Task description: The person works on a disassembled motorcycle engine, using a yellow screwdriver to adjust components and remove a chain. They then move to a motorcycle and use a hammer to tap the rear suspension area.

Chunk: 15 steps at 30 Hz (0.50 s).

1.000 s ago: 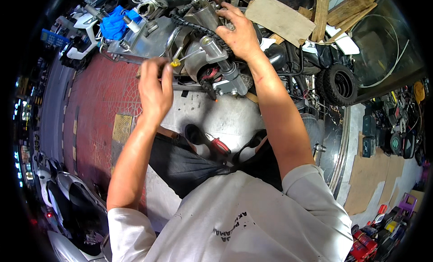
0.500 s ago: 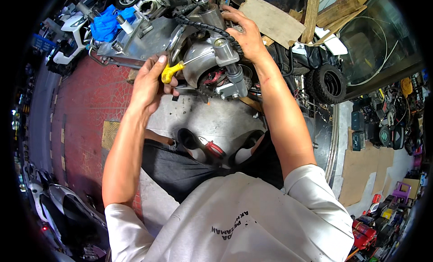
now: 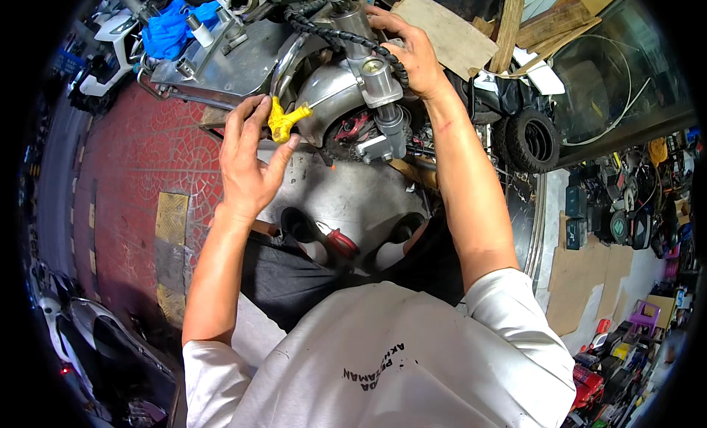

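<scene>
My left hand [image 3: 250, 163] has its fingertips and thumb loosely around the yellow handle [image 3: 286, 120] of a thin-shafted tool, which points toward a silver fork column [image 3: 379, 78] with a clamp. My right hand [image 3: 412, 63] is curled over the upper column, behind a black braided cable [image 3: 339, 36], its inner fingertips partly hidden. A curved silver mudguard [image 3: 328, 96] sits between my hands, above a dark wheel with a red part [image 3: 352, 126]. A chrome tube [image 3: 287, 63] rises just beyond the yellow handle.
Red-and-black pliers [image 3: 339, 242] lie between my feet. A metal deck [image 3: 213, 67] holds blue cloth [image 3: 162, 37]. Wooden boards [image 3: 442, 30] and stacked tyres [image 3: 530, 141] are at upper right, cluttered parts [image 3: 618, 225] at far right, a parked scooter [image 3: 96, 347] at lower left.
The yellow handle, mostly behind my left hand a second ago, is in full view. My left thumb has dropped below it and my fingers have loosened. My right hand stays on the column.
</scene>
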Tool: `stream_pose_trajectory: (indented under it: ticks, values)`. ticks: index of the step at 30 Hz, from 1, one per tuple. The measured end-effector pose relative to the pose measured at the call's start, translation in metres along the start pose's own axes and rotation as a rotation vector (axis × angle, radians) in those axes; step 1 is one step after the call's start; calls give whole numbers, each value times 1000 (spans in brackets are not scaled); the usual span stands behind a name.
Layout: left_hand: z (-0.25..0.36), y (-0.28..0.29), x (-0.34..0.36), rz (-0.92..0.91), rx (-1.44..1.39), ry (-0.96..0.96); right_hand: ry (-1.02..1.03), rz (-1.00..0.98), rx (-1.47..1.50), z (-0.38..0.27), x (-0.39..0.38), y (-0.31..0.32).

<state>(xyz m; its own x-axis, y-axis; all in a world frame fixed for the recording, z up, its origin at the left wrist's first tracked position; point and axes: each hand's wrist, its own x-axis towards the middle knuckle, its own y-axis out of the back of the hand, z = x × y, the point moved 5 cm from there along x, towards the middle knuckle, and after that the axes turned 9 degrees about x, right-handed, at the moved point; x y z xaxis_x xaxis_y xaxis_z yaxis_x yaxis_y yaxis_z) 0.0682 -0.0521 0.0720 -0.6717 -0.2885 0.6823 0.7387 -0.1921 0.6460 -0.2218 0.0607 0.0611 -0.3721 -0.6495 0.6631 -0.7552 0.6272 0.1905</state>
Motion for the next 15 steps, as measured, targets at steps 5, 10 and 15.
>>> stream_pose_trajectory:
  ticks: [5,10,15]
  values:
    - [-44,-24,-4,-363,-468,409,-14,-20,5,2,3,0]
    - [-10,-53,-20,-567,-1803,1003,-10,-10,31,4,0,1]
    - [-26,-30,-25,72,-434,744,4,-14,39,6,1,2]
